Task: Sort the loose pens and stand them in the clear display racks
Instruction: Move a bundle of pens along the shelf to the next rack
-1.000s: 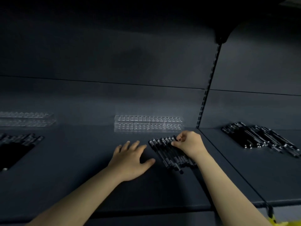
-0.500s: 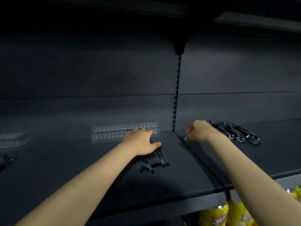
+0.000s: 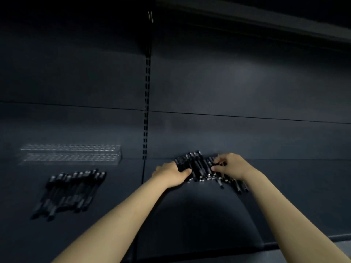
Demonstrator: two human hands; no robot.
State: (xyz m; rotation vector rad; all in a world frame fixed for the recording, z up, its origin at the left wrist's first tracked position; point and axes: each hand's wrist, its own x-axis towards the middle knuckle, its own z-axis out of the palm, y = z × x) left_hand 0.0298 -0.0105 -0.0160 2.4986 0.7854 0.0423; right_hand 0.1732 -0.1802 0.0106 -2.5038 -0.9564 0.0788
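Reaching forward over the dark shelf (image 3: pixel 284 196), both hands now meet at the right pile of pens (image 3: pixel 199 166), which lies near the back wall just right of the slotted upright (image 3: pixel 146 111). The left hand (image 3: pixel 171 175) holds the pile's left edge, its thumb laid against the pens and its fingers bent over them. The right hand (image 3: pixel 229 166) grips the pile's right side, with its fingers curled down onto the pens and its thumb closing from below. The pens fan out between the two hands, with their shiny ends pointing towards the person.

Half a second ago the left hand lay flat on the left pile of pens (image 3: pixel 70 192) and the right hand was in the air, not yet at the right pile. Now the left hand has crossed the upright and the left pile lies alone, a row of black pens side by side on the shelf. The clear rack (image 3: pixel 70 154) stands behind that row against the back wall, with no pens visible in it; the picture is dim and slightly blurred there.
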